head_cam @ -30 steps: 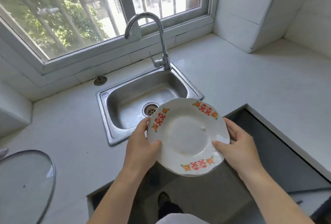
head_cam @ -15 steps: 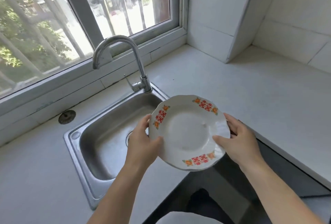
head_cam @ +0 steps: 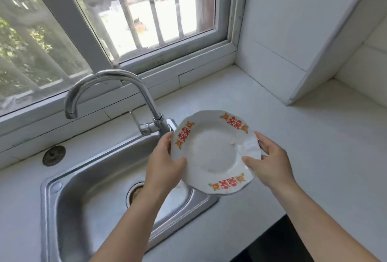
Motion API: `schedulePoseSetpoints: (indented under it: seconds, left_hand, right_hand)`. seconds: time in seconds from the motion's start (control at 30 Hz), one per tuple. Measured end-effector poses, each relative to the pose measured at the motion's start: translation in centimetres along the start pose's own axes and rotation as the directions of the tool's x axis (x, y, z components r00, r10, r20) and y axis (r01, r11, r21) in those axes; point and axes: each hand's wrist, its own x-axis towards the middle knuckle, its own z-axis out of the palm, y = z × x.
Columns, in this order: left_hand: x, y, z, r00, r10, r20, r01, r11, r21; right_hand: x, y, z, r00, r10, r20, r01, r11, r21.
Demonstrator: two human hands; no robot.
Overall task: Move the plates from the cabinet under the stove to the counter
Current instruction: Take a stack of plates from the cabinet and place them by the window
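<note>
A white plate (head_cam: 215, 153) with a scalloped rim and red and orange prints is held in the air, tilted toward me. My left hand (head_cam: 163, 161) grips its left rim, thumb on the face. My right hand (head_cam: 270, 163) grips its right rim. The plate hangs over the right end of the sink and the white counter (head_cam: 314, 146) beside it. The cabinet under the stove is out of view.
A steel sink (head_cam: 88, 194) with a curved tap (head_cam: 117, 98) fills the left. A round drain cap (head_cam: 54, 155) lies behind it. A window sill runs along the back. A white tiled column (head_cam: 293, 42) stands at the back right corner. A dark opening (head_cam: 278, 243) shows at the bottom right.
Both hands have carried the plate forward and to the right, from over the dark opening to above the sink's right end. My view has turned to the right; the glass lid has left the frame.
</note>
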Motion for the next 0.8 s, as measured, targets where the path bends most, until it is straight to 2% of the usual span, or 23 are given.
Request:
schedulePoseSetpoints:
  seconds: [0.17,0.37,0.5,0.8]
  left_hand:
    - [5.1,2.1,4.6,0.997,-0.029,-0.072,0.026,0.998,-0.049]
    - [12.3,3.7,7.9,0.992,-0.085,-0.088,0.082,0.996,-0.043]
    - [17.5,3.6,10.0,0.988,-0.138,-0.063,0.136,0.99,-0.033]
    - [25.4,1.0,14.7,0.968,-0.252,-0.018,0.249,0.964,-0.089]
  right_hand:
    - [8.1,0.3,-2.3,0.999,-0.035,0.023,0.036,0.999,-0.039]
    - [16.7,0.8,-2.9,0.998,-0.026,0.055,0.029,0.999,-0.04]
    - [22.2,1.8,-2.5,0.999,0.038,0.037,-0.037,0.999,-0.04]
    - [30.1,3.1,-1.5,0.994,0.079,0.076,-0.071,0.992,-0.109]
